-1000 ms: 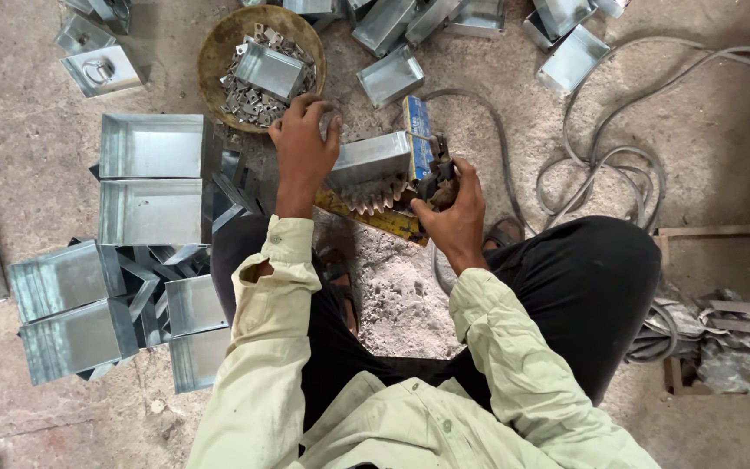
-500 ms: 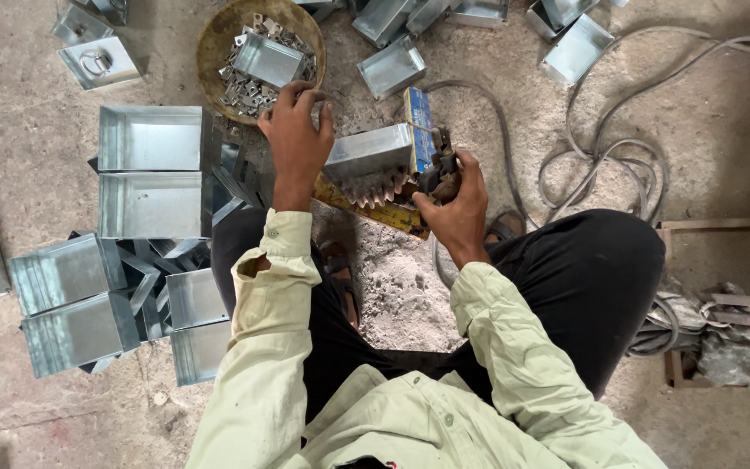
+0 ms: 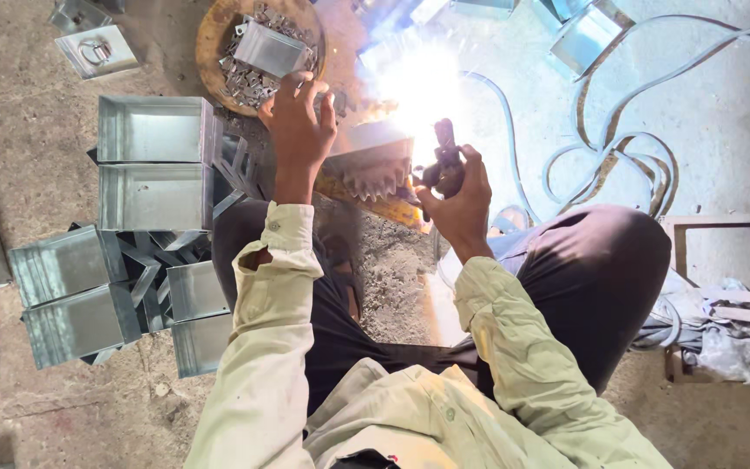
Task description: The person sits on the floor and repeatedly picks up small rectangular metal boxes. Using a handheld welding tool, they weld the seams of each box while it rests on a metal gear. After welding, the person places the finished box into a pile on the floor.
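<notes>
Right grip point(image 3: 457, 187) clasps welding holder point(image 3: 443, 161); bowl point(image 3: 210, 43) holds metal clips point(image 3: 249, 82).

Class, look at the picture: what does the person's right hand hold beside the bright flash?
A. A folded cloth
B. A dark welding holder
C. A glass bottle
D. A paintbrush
B: the right hand grips a dark welding holder right next to the white flash at the metal box.
</notes>
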